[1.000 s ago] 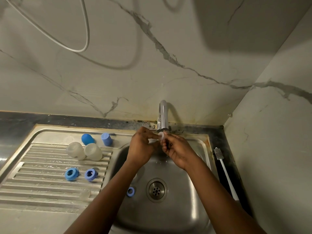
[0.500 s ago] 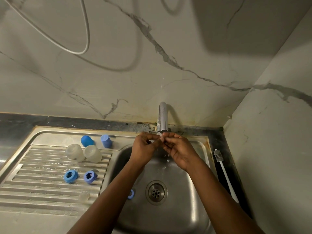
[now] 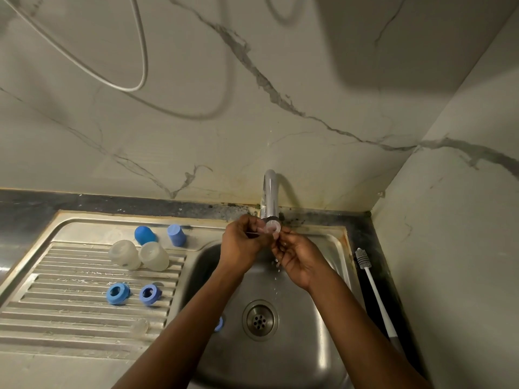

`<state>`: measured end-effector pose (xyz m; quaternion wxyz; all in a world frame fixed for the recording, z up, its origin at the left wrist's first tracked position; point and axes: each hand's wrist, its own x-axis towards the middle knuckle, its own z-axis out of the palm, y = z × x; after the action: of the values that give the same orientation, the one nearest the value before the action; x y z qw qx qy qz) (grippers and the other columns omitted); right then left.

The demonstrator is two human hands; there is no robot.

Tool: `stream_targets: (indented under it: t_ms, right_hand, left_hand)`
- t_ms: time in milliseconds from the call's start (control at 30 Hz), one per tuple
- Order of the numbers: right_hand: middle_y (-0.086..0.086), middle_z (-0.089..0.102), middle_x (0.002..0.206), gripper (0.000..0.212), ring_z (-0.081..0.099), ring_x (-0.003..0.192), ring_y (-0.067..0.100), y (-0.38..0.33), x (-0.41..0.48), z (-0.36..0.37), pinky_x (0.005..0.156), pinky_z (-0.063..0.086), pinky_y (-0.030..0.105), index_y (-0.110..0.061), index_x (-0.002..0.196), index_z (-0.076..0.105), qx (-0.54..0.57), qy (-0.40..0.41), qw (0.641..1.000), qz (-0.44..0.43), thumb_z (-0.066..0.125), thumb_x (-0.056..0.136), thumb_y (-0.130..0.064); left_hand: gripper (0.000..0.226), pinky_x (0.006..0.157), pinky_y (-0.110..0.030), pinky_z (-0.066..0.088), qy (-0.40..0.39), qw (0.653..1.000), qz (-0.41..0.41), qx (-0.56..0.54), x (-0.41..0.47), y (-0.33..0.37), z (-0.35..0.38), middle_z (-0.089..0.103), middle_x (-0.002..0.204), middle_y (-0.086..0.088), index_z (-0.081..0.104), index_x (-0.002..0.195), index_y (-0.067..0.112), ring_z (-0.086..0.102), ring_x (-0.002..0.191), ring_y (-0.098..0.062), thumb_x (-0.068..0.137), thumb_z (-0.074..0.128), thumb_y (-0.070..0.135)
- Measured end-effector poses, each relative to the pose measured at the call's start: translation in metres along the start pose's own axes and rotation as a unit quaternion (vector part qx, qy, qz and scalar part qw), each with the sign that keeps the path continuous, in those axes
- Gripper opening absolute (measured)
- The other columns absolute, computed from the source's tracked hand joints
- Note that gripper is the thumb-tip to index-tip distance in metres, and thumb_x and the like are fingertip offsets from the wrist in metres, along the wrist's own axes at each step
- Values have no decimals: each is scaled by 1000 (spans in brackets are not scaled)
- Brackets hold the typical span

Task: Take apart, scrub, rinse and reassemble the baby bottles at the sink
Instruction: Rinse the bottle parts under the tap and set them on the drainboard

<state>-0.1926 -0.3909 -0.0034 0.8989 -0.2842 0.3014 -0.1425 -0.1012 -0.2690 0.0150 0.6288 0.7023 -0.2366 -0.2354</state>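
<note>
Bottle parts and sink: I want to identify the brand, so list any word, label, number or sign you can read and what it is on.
None can be read. The clear bottles, blue rings, blue caps, brush, tap and hand-held clear piece show no print; any moulded marks are too small to tell.

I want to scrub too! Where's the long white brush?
In the head view, the white brush lies on the dark counter strip right of the sink basin, beside the right wall, its bristle head toward the back wall.
</note>
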Motion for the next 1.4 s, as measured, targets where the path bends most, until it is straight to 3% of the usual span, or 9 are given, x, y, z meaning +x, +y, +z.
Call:
stream_targets:
  t_ms: [133,300,433,700,833,933,1167,1333,1400]
  right_hand:
    - [15,79,109,30,78,88,15,0,-3,-1,75,63,22,-5,102,85,-4,-8,1000,11,56,103,2]
    - [21,76,116,25,74,94,19,5,-5,-2,75,63,23,3,122,73,-45,8,999,10,59,101,5]
    - [17,78,104,20,75,87,19,8,-10,-8,71,63,24,2,116,73,-75,40,996,-15,64,98,6]
    - [12,79,88,8,69,81,21,10,-24,-14,78,60,30,-11,95,82,-271,48,956,-99,84,88,-9]
    - [4,78,80,19,70,72,18,13,-29,-5,75,62,35,-11,95,79,-394,54,906,-145,91,83,-20]
    - [-2,80,84,20,74,76,9,15,-33,4,68,59,21,-16,90,79,-447,39,877,-173,93,80,-27]
    - [1,80,83,9,72,72,10,31,-38,13,66,57,23,-16,91,80,-433,-14,886,-164,86,89,-23]
    - [0,80,88,2,73,77,9,58,-36,18,69,56,27,-19,93,80,-464,-52,876,-120,80,94,-20]
    - [0,80,89,3,72,78,11,70,-35,22,69,56,28,-20,93,80,-473,-72,871,-110,78,96,-19]
  left_hand:
    - [25,92,-44,63,-34,996,-11,-77,-1,-3,-5,81,103,-9,77,115,10,78,100,-25,91,81,10]
    - [9,75,-30,62,-47,993,-27,-105,-3,-8,-11,80,93,-17,84,98,18,74,79,-22,93,79,14]
    - [24,77,-32,65,-23,998,-31,-48,-7,-21,-18,80,88,-9,84,92,29,77,81,-22,98,72,8]
    - [39,89,-26,62,-60,992,44,97,-27,-31,-29,80,108,9,75,124,32,76,99,-10,91,81,11]
    - [39,87,-22,60,-74,977,99,174,-38,-29,-28,76,108,21,73,115,47,73,99,-1,87,86,23]
    - [31,88,-27,61,-67,977,111,171,-43,-30,-29,78,105,20,78,117,38,75,98,-2,91,83,22]
    - [24,67,-10,53,17,986,52,156,-67,-34,-52,76,88,27,74,93,44,73,79,4,86,88,26]
    - [21,77,-35,64,59,989,-10,136,-90,-44,-81,79,89,7,77,102,25,76,82,-9,85,88,20]
    - [20,78,-34,64,73,988,-11,132,-100,-47,-90,79,88,6,77,100,23,76,82,-10,84,88,17]
